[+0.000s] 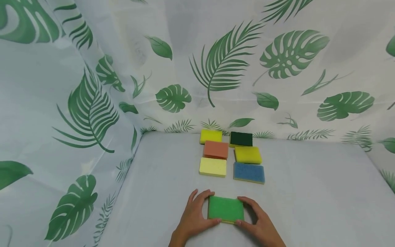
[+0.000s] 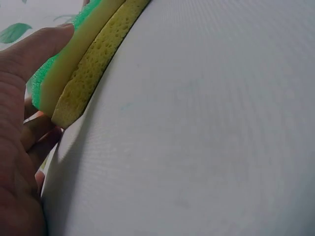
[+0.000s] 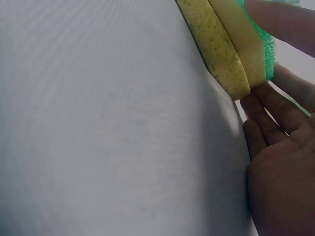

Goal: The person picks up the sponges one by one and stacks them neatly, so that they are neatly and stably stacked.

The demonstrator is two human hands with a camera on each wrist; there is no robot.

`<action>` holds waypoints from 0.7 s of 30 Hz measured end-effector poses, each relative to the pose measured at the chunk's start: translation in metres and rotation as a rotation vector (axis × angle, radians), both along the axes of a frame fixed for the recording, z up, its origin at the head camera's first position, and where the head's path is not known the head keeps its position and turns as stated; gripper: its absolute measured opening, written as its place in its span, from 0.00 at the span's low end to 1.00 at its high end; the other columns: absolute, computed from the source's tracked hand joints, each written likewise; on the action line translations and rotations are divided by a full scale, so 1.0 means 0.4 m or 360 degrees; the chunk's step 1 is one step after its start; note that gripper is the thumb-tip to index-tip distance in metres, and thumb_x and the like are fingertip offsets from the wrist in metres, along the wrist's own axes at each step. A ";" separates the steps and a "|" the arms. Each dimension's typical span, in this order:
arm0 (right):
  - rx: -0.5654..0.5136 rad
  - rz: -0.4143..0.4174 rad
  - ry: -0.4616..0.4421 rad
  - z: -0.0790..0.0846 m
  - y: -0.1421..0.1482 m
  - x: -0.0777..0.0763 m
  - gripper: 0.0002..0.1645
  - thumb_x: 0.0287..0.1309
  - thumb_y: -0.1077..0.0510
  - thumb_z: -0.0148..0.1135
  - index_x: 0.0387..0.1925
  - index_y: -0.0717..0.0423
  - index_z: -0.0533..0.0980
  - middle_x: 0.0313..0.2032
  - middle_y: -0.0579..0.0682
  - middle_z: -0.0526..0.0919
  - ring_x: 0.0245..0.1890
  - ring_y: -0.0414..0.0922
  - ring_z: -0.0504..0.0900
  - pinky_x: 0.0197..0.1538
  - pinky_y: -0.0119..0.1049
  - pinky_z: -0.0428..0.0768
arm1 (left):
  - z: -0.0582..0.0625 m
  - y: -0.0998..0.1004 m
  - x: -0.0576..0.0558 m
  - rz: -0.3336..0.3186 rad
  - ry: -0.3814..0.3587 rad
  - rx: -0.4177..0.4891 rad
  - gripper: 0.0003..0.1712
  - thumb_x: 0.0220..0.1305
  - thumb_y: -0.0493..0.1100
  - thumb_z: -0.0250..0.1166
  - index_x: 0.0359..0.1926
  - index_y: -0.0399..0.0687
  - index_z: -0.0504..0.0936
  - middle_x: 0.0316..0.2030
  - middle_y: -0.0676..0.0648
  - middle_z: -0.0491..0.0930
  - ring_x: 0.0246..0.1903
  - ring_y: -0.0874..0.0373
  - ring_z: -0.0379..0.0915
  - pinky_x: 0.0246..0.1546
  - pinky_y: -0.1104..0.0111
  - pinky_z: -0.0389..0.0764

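Observation:
A green-topped scrub sponge (image 1: 226, 208) lies flat near the front of the table, between the two hands. Both wrist views show that it rests on a yellow porous sponge (image 2: 93, 69), with a dark seam between them. My left hand (image 1: 197, 213) grips the left end of the green sponge, thumb at the near edge and fingers at the far corner. On the right end, my right hand (image 1: 257, 219) holds it the same way. In the right wrist view, fingertips touch the end of the yellow sponge (image 3: 216, 49) too.
Behind the hands sit two columns of sponges. On the left are a yellow (image 1: 211, 136), an orange (image 1: 216, 149) and a pale yellow sponge (image 1: 213, 167). To the right are a dark green (image 1: 241, 139), a yellow (image 1: 248, 154) and a blue one (image 1: 249, 172). Leaf-printed cloth (image 1: 228, 113) walls the table.

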State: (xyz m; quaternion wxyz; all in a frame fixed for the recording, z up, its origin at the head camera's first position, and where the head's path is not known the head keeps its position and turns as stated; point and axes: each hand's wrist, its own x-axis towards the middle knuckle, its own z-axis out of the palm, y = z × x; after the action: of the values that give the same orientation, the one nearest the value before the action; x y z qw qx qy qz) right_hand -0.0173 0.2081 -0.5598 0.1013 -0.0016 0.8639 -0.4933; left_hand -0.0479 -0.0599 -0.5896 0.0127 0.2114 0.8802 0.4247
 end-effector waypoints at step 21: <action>-0.0177 -0.0078 0.0210 0.038 0.034 -0.031 0.39 0.69 0.53 0.75 0.75 0.53 0.70 0.70 0.54 0.77 0.66 0.50 0.78 0.65 0.32 0.80 | 0.003 0.002 -0.004 0.0017 -0.0077 0.0064 0.45 0.61 0.70 0.74 0.74 0.61 0.74 0.69 0.58 0.77 0.72 0.56 0.68 0.80 0.43 0.52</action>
State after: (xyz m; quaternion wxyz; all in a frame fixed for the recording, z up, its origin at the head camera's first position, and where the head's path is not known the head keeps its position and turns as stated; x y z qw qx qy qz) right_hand -0.0298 0.2216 -0.5444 0.0318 -0.0187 0.8398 -0.5417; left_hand -0.0493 -0.0592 -0.5883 0.0273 0.1966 0.8721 0.4473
